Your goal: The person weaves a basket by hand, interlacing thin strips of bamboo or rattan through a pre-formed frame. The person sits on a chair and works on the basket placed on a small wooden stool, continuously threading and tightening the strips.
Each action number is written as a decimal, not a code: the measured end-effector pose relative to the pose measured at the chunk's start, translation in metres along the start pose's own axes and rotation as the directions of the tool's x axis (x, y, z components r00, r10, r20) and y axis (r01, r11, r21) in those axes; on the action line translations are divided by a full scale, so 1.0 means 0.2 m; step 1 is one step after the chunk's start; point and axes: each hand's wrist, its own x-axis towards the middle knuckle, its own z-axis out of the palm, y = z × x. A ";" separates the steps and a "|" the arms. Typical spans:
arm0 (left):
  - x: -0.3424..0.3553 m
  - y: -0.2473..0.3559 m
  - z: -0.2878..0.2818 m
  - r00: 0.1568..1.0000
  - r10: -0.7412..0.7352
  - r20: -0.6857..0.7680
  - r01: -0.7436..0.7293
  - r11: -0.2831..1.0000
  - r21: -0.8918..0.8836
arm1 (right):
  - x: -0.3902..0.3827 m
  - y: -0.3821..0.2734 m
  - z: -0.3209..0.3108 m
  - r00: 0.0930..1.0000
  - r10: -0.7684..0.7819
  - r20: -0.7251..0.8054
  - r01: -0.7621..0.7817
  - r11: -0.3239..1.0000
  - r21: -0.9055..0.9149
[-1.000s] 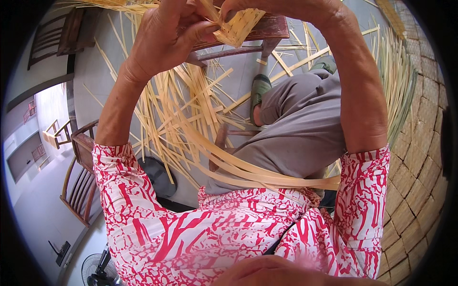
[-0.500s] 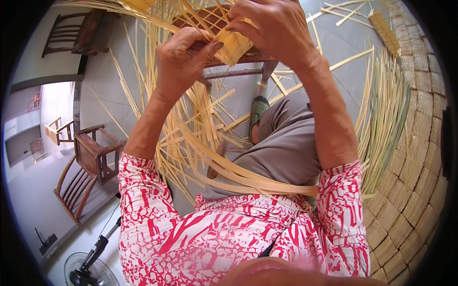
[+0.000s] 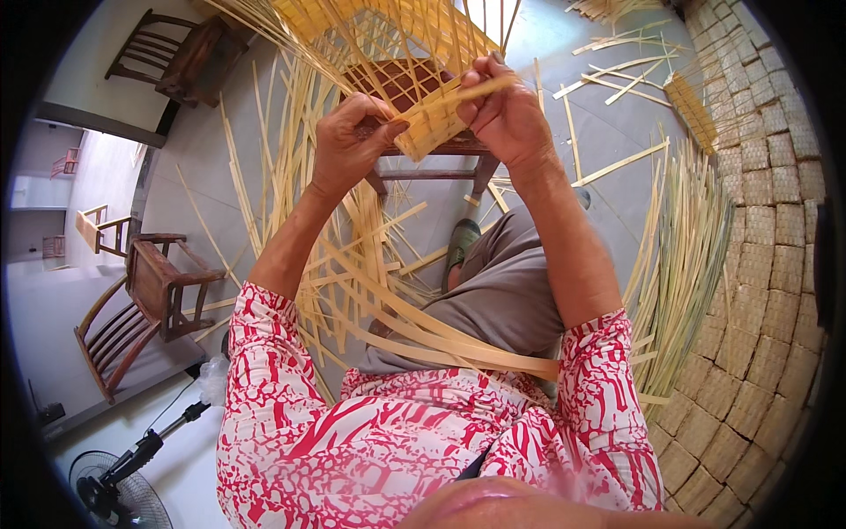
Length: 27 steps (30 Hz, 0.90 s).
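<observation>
A partly woven bamboo basket (image 3: pixel 429 130) with an open-lattice bottom rests on a low wooden stool (image 3: pixel 483 173) in front of me. Upright strips stick out of its far side. My left hand (image 3: pixel 352 141) is closed at the near left corner, thumb and fingertips pinching the woven edge. At the right end of the near wall, my right hand (image 3: pixel 509 116) is closed around a flat bamboo strip (image 3: pixel 487 88), which runs along the top of that wall. Some of its fingers are hidden behind the strip.
Loose bamboo strips (image 3: pixel 361 234) litter the floor left of the stool; several lie across my lap. A strip bundle (image 3: pixel 683 256) lies at right, beside stacked woven pieces (image 3: pixel 767 291). Wooden chairs (image 3: pixel 163 273) and a fan (image 3: pixel 115 485) stand at left.
My right hand has moved away from the left along the basket's near wall, and the strip now shows between them. My left hand still pinches the corner. The whole view has shifted, showing more basket.
</observation>
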 end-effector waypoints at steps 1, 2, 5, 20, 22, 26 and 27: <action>0.02 0.00 0.02 0.999 0.044 0.007 -0.044 0.999 0.006 | 0.03 -0.03 -0.07 0.977 0.071 0.202 -0.060 0.996 -0.061; 0.03 -0.01 0.02 0.997 0.078 0.002 -0.078 0.997 0.027 | 0.03 -0.03 0.00 0.987 0.070 0.145 -0.030 0.964 -0.264; 0.03 -0.03 0.02 0.999 0.047 -0.022 -0.046 0.997 0.061 | -0.02 0.00 0.29 0.990 0.041 0.135 0.062 0.729 -0.682; 0.05 0.00 0.05 0.997 0.060 -0.056 -0.050 0.985 0.166 | 0.01 0.03 0.25 0.888 -0.414 0.199 0.325 0.258 -0.910; 0.04 -0.03 0.05 0.988 0.143 -0.057 -0.130 0.975 0.181 | 0.00 0.01 0.26 0.911 -0.342 0.232 0.320 0.227 -0.920; 0.04 -0.01 0.05 0.975 0.208 -0.079 -0.188 0.960 0.210 | 0.03 0.00 0.21 0.854 -0.520 0.029 0.421 0.656 -0.627; 0.04 -0.01 0.06 0.976 0.198 -0.087 -0.177 0.963 0.203 | 0.01 -0.04 0.22 0.839 -0.542 -0.041 0.356 0.604 -0.713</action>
